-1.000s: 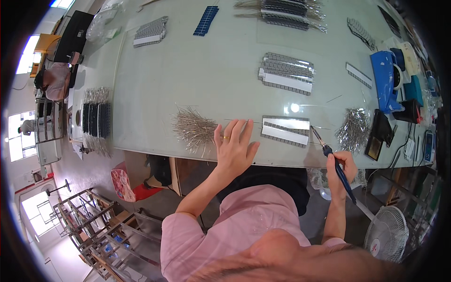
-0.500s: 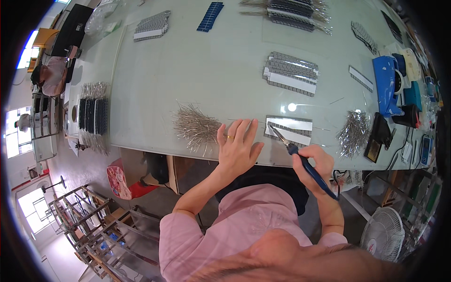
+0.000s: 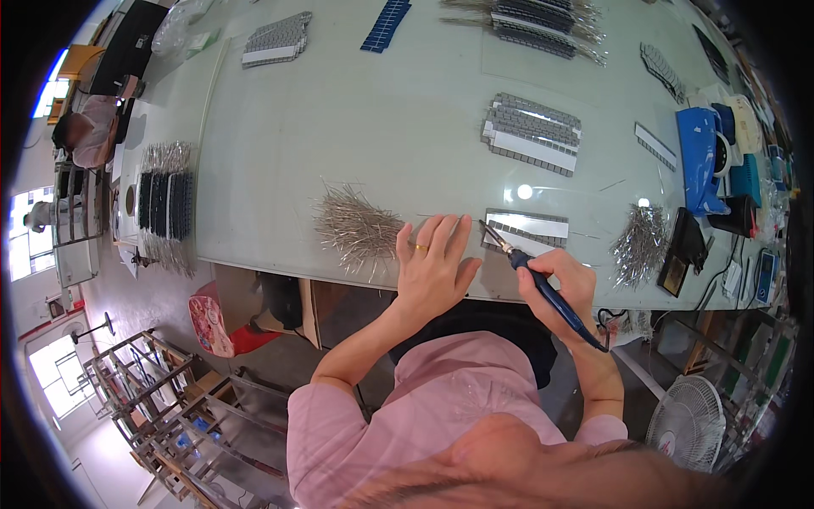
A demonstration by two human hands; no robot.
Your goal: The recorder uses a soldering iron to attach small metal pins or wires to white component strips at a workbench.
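My right hand (image 3: 566, 288) is closed around the blue handle of a soldering iron (image 3: 553, 295). The iron slants up and left, its metal tip at the left end of a small grey-and-white segmented strip piece (image 3: 534, 226) on the table. My left hand (image 3: 432, 267) lies palm down just left of that piece, fingers stretched out and a ring on one of them. A thin wire runs by its fingertips toward the piece; whether the fingers press on it I cannot tell. Left of this hand is a loose heap of thin metal wires (image 3: 360, 227).
Stacked segmented strips (image 3: 532, 136) lie farther back. Another wire heap (image 3: 640, 242), a dark box (image 3: 676, 254) and a blue tape dispenser (image 3: 701, 161) stand at right. Bundled strips with wires (image 3: 165, 204) sit at the left edge. A fan (image 3: 688, 422) stands lower right. Another person sits far left.
The soldering iron's tip has moved left along the strip piece to its left end, my right hand following. My left hand stays almost where it was.
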